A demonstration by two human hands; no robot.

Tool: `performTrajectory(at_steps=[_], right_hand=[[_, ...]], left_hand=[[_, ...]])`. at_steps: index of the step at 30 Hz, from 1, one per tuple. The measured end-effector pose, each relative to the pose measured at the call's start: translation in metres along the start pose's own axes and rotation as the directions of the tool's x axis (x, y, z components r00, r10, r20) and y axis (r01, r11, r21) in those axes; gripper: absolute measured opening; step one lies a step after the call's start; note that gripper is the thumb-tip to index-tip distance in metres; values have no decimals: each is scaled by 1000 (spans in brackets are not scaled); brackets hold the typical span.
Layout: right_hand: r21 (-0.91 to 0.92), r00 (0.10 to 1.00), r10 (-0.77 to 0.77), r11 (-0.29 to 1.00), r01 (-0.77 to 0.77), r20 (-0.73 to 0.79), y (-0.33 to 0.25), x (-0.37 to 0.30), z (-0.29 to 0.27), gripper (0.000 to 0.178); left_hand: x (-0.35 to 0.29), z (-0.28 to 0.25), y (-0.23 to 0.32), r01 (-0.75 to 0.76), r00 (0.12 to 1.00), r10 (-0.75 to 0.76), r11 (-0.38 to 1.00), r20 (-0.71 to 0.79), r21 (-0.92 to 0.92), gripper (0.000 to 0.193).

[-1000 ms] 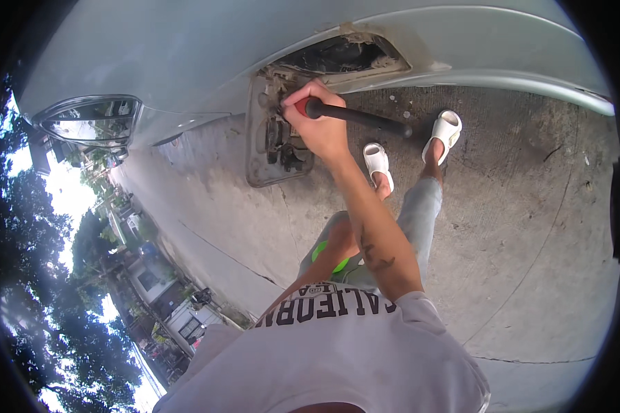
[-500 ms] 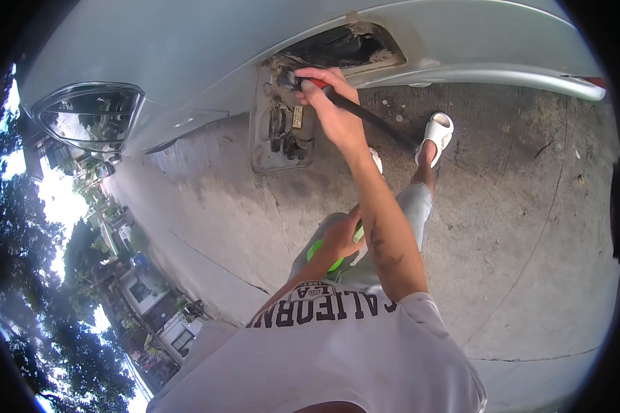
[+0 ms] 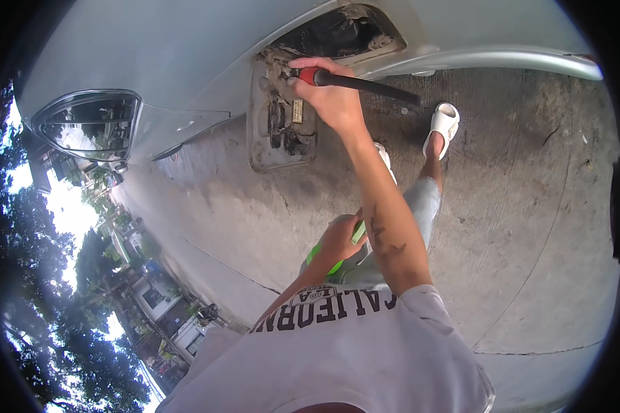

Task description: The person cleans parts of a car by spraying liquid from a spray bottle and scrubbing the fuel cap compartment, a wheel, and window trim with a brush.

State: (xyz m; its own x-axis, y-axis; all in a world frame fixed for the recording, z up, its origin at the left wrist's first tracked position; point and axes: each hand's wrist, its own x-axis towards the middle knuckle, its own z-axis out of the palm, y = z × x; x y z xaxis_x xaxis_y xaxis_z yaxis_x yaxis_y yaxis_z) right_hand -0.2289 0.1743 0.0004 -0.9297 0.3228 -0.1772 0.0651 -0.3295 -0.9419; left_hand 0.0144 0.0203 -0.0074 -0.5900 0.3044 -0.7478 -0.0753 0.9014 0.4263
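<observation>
My right hand [image 3: 334, 100] is closed round a brush [image 3: 365, 86] with a long black handle and a red collar. Its tip meets the upper part of a dirty open flap [image 3: 258, 138], close to the hinge side; the fingers partly hide the bristle end. Dark fittings and a small pale label show on the flap's inner face. Above it, a grimy recess [image 3: 331, 38] opens in the silver-grey car body [image 3: 186, 41]. Low by my lap, my left hand [image 3: 339, 241] grips a green object [image 3: 359, 233], mostly hidden, so its kind is unclear.
A side mirror [image 3: 89, 124] juts out at the left. Along the car's lower edge runs a silver sill [image 3: 489, 58]. My feet in white clogs [image 3: 444, 124] stand on cracked concrete [image 3: 510, 206]. Trees and houses lie far off to the left.
The brush handle has swung up to lie flatter, and its red collar shows more. My right hand has shifted slightly left. My left hand keeps its hold on the green object.
</observation>
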Motion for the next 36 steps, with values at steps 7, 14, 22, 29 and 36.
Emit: performTrajectory(at_steps=[7,14,22,29,36], right_hand=[[-50,998,-58,997,59,12,3,3,8,15],[-122,996,-58,990,66,73,7,10,1,14],[-84,987,-131,987,139,96,-4,13,3,16],[-273,997,43,962,-23,67,19,-5,-38,23],[-286,987,-86,950,122,134,-7,-4,-12,40]], left_hand=[[8,4,-3,-13,1000,13,998,-4,57,48],[18,5,11,-56,996,51,996,-78,-65,49],[28,11,10,-71,990,74,997,-123,32,52],[30,4,24,-70,997,66,994,-47,-86,61],[37,39,-17,-93,995,91,995,-47,-42,68]])
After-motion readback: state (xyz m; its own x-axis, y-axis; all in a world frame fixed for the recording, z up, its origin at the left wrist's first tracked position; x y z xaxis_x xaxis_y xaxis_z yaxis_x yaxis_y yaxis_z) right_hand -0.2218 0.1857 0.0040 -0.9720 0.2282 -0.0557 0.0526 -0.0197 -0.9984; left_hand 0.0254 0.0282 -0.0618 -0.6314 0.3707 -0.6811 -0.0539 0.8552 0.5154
